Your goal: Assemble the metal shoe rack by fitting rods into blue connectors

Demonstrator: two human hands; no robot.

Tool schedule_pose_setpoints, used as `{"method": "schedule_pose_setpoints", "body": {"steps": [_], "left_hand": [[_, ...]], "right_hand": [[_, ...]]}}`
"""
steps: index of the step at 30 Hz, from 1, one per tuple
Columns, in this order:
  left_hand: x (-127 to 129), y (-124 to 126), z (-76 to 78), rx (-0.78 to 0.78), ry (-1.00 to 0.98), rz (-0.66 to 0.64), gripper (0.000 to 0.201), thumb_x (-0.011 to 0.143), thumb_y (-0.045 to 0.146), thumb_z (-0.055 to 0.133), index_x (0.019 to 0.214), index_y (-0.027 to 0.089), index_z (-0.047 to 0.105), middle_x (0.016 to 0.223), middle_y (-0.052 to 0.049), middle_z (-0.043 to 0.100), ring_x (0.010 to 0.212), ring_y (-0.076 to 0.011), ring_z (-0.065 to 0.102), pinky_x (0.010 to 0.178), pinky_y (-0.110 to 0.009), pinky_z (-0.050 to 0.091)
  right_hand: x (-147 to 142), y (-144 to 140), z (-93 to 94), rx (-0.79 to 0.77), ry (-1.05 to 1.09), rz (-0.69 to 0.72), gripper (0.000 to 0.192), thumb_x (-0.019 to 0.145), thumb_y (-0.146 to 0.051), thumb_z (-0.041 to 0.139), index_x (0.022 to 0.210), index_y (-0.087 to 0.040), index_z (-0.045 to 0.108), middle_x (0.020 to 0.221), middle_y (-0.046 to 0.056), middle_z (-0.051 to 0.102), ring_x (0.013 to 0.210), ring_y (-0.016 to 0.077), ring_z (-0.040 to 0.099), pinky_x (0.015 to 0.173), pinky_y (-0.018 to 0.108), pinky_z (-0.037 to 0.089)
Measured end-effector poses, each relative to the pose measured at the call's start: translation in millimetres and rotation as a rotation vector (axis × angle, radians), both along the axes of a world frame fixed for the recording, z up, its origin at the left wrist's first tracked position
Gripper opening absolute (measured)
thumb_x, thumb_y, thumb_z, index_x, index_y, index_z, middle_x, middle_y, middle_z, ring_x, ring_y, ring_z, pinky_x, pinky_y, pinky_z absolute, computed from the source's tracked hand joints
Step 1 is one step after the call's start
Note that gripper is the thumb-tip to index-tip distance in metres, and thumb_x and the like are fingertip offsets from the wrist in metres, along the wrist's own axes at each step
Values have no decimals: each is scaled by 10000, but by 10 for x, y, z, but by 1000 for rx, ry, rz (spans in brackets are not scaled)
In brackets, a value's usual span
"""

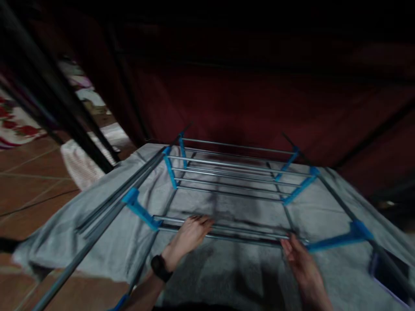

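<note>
A rack frame of grey metal tubes joined by blue plastic brackets (141,208) lies on a grey cloth. Across its near part runs a loose-looking metal tube (246,231), close above another crossbar (227,237). My left hand (194,229), with a black watch on the wrist, is curled over the tube left of its middle. Near the right end, the fingers of my right hand (301,263) close on the same tube, palm turned up, beside the right blue bracket (340,238). Motion blur hides whether the tube's ends sit in the brackets.
Several crossbars (227,188) span the far part of the rack. More long tubes (113,201) lie along its left side. A dark flat device (389,274) rests at the right. Behind hangs a dark red curtain (227,103); tiled floor (35,185) shows at left.
</note>
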State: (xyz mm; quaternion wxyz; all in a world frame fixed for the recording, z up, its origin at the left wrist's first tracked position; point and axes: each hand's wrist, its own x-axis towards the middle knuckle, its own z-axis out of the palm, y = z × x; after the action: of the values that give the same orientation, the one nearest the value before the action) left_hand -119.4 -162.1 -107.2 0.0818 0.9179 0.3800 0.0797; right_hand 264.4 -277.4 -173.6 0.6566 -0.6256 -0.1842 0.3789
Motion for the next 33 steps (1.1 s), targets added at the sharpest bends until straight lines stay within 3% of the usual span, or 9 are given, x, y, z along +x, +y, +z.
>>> {"method": "schedule_pose_setpoints", "body": {"steps": [5,9,17,26,33], "left_hand": [[-122,281,-106,70,-36,-50,412,1030,265,381,1224,234,744,1152,-84,788,960,-223,761,834,-325,584],[-174,433,-131,78,-2,-51,460,1018,366,364,1195,244,771,1186,-71,793,987,-254,778,844,-349,614],[-132,383,-19,26,78,-106,494,1002,376,334,1155,273,793,1247,-51,776,1041,-266,774,848,-369,633],[-93,366,-87,10,87,-56,492,997,370,334,1157,274,790,1229,-46,783,1042,-255,775,860,-359,629],[-111,336,-170,9,91,-59,503,996,374,333,1193,259,781,1247,-46,777,1066,-244,770,875,-333,626]], "right_hand": [[-223,81,152,91,206,-184,308,640,-435,880,757,-276,643,862,19,713,964,261,713,954,453,608],[-277,115,159,203,393,-178,306,669,-379,899,797,-266,646,887,-5,728,914,207,696,950,400,576],[-290,54,151,261,458,-156,282,681,-330,902,818,-254,667,863,-15,743,884,176,697,950,354,557],[-278,41,249,264,472,-201,354,655,-328,948,805,-226,645,840,-11,736,796,151,699,839,307,575],[-287,3,200,266,478,-229,417,631,-345,968,716,-236,575,788,-28,722,742,136,692,821,307,583]]}}
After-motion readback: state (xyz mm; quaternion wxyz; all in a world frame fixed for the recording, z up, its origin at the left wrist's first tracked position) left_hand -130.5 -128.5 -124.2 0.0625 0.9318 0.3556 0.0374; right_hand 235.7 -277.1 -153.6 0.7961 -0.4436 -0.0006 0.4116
